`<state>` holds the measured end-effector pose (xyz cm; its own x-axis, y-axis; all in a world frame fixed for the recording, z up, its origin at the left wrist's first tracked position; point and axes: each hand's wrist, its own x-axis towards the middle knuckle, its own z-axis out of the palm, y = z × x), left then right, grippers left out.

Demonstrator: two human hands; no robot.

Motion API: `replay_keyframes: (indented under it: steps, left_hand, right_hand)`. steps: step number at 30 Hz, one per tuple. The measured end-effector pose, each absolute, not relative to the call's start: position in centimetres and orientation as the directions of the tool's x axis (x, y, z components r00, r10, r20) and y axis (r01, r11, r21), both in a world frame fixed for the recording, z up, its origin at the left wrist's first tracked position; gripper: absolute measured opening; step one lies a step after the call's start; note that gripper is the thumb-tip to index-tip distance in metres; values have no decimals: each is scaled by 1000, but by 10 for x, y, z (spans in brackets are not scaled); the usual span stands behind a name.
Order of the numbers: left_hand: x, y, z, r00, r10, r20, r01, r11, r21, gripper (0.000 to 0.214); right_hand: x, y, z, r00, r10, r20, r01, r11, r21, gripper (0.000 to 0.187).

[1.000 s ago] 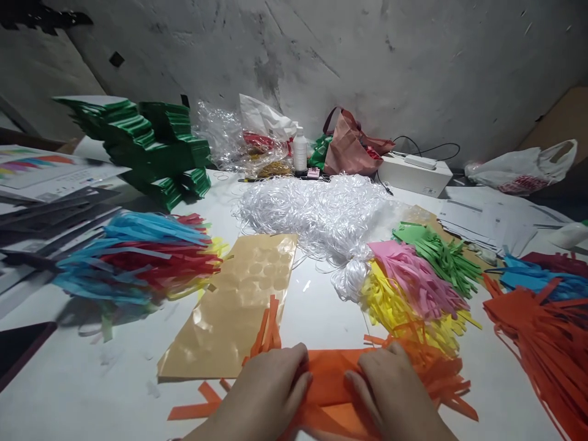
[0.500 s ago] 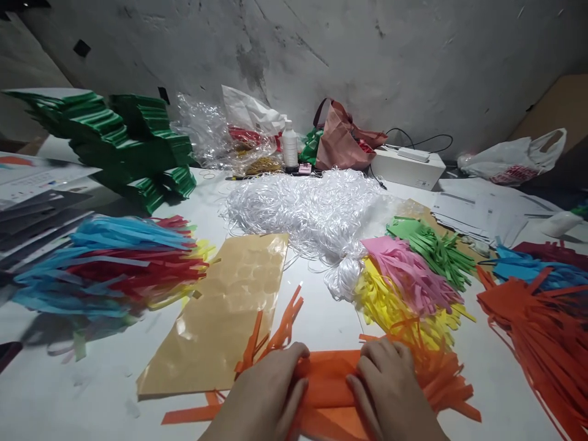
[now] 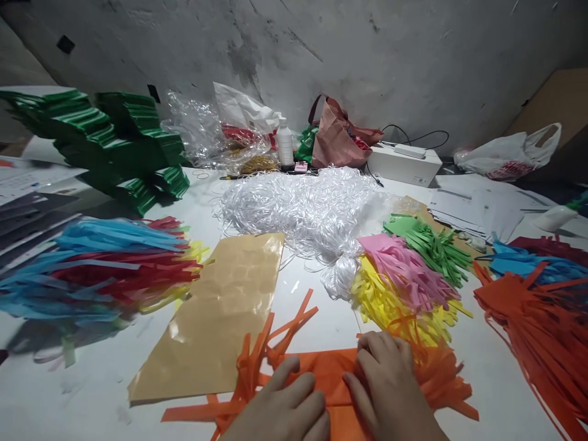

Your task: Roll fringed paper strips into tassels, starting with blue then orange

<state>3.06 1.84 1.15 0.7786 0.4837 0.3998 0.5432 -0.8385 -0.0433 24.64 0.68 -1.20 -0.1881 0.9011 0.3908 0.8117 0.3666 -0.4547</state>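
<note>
Orange fringed tissue paper lies flat at the front of the table, its middle band uncut and folded, with cut strips at both ends. My left hand rests over its left part, fingers loosely bent and apart. On the right side, my right hand has its fingers curled over the band, thumb pressed to the fold. Under and beyond the right hand spread more orange strips. Just past them is a bunch of yellow fringe.
Brown glossy paper lies left of centre. Blue and red fringes are farther left, near green stacked cutouts. Behind are a heap of white string, a white bottle and a white box. Pink and red-orange fringes are right.
My left hand has loosened from the paper's edge and moved lower, its fingers spreading. The left strips have shifted. My right hand stays almost in place. The view has turned slightly right.
</note>
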Motion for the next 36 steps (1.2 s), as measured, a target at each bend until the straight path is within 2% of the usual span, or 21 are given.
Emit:
replay_keyframes:
  steps: [3, 6, 8, 9, 12, 14, 20, 22, 24, 26, 27, 29, 31, 33, 36]
  left_hand:
    - [21, 16, 13, 709, 605, 362, 646, -764, 10, 21]
    - [5, 17, 24, 573, 792, 211, 788, -603, 125, 31]
    - [-5, 20, 35, 496, 857, 139, 850, -512, 126, 32]
    - [-10, 22, 40, 476, 868, 140, 867, -490, 88, 29]
    - [-21, 26, 50, 479, 841, 251, 877, -468, -108, 20]
    - [-27, 27, 51, 474, 808, 352, 881, -435, -188, 17]
    - [-40, 33, 55, 352, 799, 487, 936, -292, -197, 29]
    - [-34, 34, 55, 408, 746, 527, 908, -393, -147, 31]
    - [-18, 30, 49, 576, 617, 536, 765, -638, -87, 29]
    - [5, 24, 39, 746, 481, 460, 558, -829, -37, 26]
    - [17, 22, 33, 807, 446, 386, 490, -872, -16, 23]
    - [35, 19, 23, 860, 471, 198, 478, -878, 12, 11]
    - [41, 20, 18, 821, 569, 51, 570, -822, -4, 18]
    - [38, 22, 15, 775, 632, 7, 631, -774, -53, 29]
    - [25, 22, 13, 774, 632, 46, 633, -768, -101, 37]
  right_hand:
    - [249, 9, -10, -173, 912, 372, 822, 342, -455, 14]
    - [252, 8, -9, -172, 923, 344, 829, 324, -456, 14]
    - [253, 7, -9, -174, 921, 348, 831, 327, -451, 14]
    - [253, 7, -8, -180, 921, 346, 831, 330, -447, 14]
    - [253, 6, -4, -211, 929, 304, 836, 333, -437, 13]
    - [252, 6, -1, -213, 932, 295, 838, 329, -435, 14]
    - [247, 8, -6, -179, 888, 423, 850, 356, -388, 13]
    - [247, 9, -8, -174, 874, 454, 847, 368, -383, 14]
    - [246, 9, -8, -177, 877, 447, 843, 370, -391, 15]
    - [246, 9, -7, -182, 882, 435, 836, 372, -403, 16]
    - [246, 8, -6, -183, 883, 432, 833, 373, -409, 16]
    - [245, 7, -5, -186, 881, 434, 829, 378, -412, 16]
    - [244, 6, -5, -186, 880, 437, 832, 377, -406, 16]
    - [245, 6, -5, -185, 888, 421, 845, 362, -393, 17]
    - [257, 9, 0, -171, 913, 370, 873, 315, -373, 23]
